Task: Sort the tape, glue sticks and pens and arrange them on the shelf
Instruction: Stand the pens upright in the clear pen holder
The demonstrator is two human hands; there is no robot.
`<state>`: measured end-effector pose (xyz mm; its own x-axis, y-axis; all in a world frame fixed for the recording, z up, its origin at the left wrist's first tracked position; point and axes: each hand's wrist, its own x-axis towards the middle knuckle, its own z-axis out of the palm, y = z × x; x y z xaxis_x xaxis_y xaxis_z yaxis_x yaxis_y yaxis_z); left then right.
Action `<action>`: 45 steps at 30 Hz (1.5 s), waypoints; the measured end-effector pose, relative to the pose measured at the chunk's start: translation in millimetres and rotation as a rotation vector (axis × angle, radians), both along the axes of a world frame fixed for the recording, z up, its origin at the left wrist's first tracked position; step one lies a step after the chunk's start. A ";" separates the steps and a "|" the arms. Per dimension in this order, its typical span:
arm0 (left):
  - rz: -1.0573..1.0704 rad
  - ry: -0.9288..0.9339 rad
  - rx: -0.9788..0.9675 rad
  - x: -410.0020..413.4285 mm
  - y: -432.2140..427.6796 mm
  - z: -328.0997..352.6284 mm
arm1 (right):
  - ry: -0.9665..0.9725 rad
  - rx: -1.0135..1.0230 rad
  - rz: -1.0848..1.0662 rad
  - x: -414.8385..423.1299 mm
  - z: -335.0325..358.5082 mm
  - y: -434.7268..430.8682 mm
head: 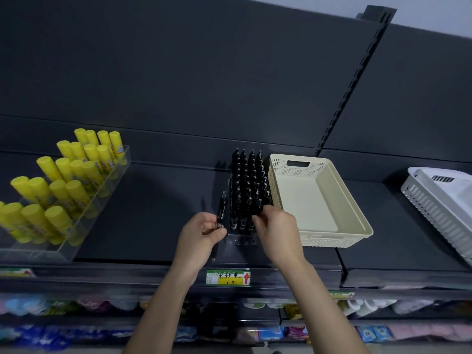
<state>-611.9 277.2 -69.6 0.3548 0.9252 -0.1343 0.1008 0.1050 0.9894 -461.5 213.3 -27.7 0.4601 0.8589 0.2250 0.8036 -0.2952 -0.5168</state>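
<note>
Yellow glue sticks (pixel 63 180): upright, leaning slightly, in rows in a clear tray (pixel 74 236) at the shelf's (pixel 153 213) left. Black pens (pixel 246 190): packed upright in a clear holder (pixel 240 240), mid-shelf; right hand (pixel 277 231) pinches the near-right ones. One loose black pen (pixel 221 210) just left of them, gripped by left hand (pixel 201 236).

Just right of the grip sits a cream basket (pixel 306 200) with perforated walls and a handle slot in its far end. Well to the right, a white slatted basket (pixel 434 208) lies tilted. Directly below the grip is a green-and-yellow price label (pixel 228 277) with a red arrow. Lower still are blurred colourful packets (pixel 270 333). Above stands a dark back panel (pixel 178 60) with a slotted upright (pixel 350 83).
</note>
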 end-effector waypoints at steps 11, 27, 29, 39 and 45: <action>-0.131 -0.080 0.086 2.2 -6.7 11.8 | 0.309 0.005 0.035 6.9 15.3 -17.7; 0.014 0.177 0.116 22.5 2.5 -8.6 | 0.243 0.283 -0.124 23.5 29.3 -18.3; -0.053 0.204 0.117 26.6 5.6 -13.8 | 0.241 0.272 -0.130 23.8 23.2 -16.2; -0.132 0.214 0.060 33.9 11.6 -26.2 | 0.129 0.000 -0.002 19.2 3.0 -8.8; -0.129 0.180 0.039 34.5 14.1 -26.0 | 0.027 -0.087 0.031 17.4 3.1 -3.8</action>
